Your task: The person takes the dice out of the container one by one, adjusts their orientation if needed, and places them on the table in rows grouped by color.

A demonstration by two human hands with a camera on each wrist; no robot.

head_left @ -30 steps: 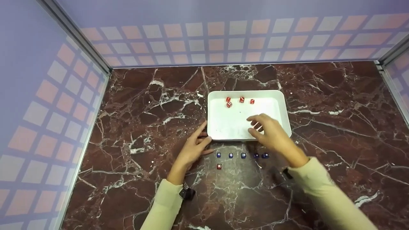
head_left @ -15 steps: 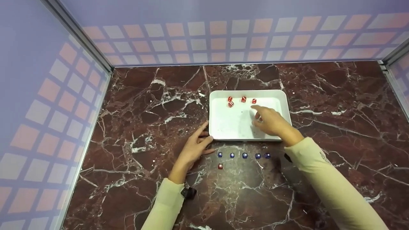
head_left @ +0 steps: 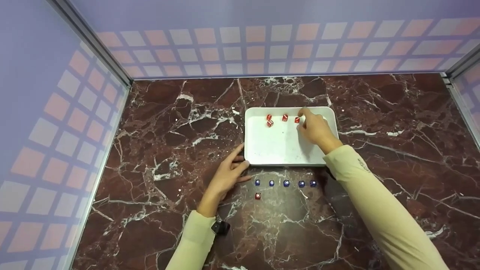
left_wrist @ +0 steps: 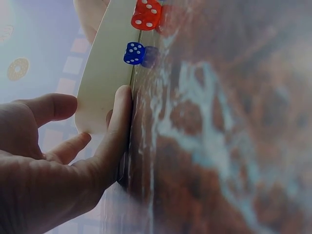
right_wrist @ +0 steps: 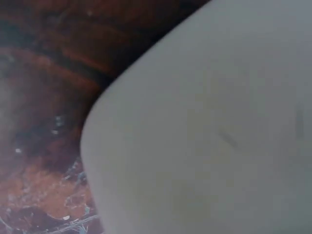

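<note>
Since a second ago, our right hand (head_left: 314,127) has reached to the white rectangular tray's (head_left: 262,150) twelve o'clock, fingers pinching the rightmost red die (head_left: 297,120); our left hand (head_left: 227,176) rests relaxed at its corner.

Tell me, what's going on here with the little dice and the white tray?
A person's right hand reaches into the shallow white plastic tray on the dark red marble table, fingertips at the rightmost of four small red dice by its far rim. The left hand steadies the tray's near left corner. Five small blue dice lie in a row before the tray, with one more red die nearer.
</note>
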